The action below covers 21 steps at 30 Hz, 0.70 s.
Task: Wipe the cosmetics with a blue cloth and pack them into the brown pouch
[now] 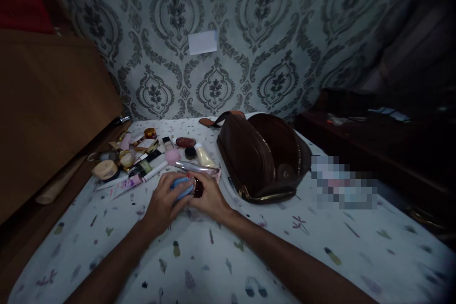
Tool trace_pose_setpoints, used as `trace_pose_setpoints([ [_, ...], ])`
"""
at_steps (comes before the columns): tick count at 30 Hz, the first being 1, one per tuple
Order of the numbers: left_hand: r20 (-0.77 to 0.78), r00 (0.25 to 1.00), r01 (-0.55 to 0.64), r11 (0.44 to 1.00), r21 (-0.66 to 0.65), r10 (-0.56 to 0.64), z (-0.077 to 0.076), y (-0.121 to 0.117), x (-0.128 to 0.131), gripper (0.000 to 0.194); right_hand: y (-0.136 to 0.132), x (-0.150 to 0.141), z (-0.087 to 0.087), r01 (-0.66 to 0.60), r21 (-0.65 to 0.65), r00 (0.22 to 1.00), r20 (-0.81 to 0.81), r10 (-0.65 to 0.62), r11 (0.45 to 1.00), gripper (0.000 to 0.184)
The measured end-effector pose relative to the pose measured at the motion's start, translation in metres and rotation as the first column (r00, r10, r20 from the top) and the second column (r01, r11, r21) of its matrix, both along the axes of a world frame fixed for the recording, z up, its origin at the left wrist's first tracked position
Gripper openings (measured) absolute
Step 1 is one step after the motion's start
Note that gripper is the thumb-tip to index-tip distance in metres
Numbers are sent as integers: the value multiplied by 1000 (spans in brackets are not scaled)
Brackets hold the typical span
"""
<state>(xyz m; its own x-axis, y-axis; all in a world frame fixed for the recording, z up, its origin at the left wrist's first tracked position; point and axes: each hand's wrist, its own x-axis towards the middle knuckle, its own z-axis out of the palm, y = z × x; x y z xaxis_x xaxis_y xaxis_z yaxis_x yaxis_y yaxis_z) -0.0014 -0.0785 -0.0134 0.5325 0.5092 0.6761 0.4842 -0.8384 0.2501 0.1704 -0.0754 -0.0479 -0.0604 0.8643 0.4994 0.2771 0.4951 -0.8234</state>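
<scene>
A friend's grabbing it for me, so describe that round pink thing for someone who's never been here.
Find the big brown bag, then look left to the spread of small cosmetics. Along that spread's right side, the round pink thing sits just left of a small black-topped pot. It's plain pink and ball-like, unlike the tubes and pots around it.

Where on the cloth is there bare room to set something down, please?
The cloth has bare patches between the right forearm and the bag, between the forearms, and left of the left forearm, below the cosmetics. It is crowded beyond the left hand, where cosmetics spread nearly to the bag.
</scene>
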Motion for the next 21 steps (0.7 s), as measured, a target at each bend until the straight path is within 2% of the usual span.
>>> trace_pose_setpoints([
  [2,-4,1000,28,995,91,-27,2,-1,-1,25,0,-3,1,-65,-78,992,-110,56,995,54],
  [4,30,999,17,991,130,-21,5,-2,-2,20,-2,-5,4,-189,-157,956,-253,145,969,51],
  [6,103,994,-33,994,102,22,7,-2,-4,15,-5,-7,9,-315,-211,899,-377,220,925,51],
  [8,184,979,-93,996,0,91,9,-1,-5,15,-9,-6,17,-376,-215,863,-436,256,901,55],
  [11,274,945,-113,965,-236,178,16,-1,-3,25,-15,-1,29,-384,-173,865,-411,288,907,59],
  [14,304,913,-103,875,-473,272,30,-1,3,35,-20,7,44,-369,-115,888,-338,312,922,67],
  [16,301,898,-93,806,-584,322,41,1,9,40,-25,14,57,-329,-57,906,-300,298,943,72],
  [18,302,895,-68,769,-636,329,53,8,16,40,-31,23,73,-284,-4,922,-276,272,959,74],
  [19,307,901,-48,774,-632,307,59,13,21,38,-35,28,82,-269,13,927,-268,263,963,74],
  [21,304,930,-2,829,-560,207,68,25,36,33,-43,42,102,-251,41,932,-261,253,967,72],
])
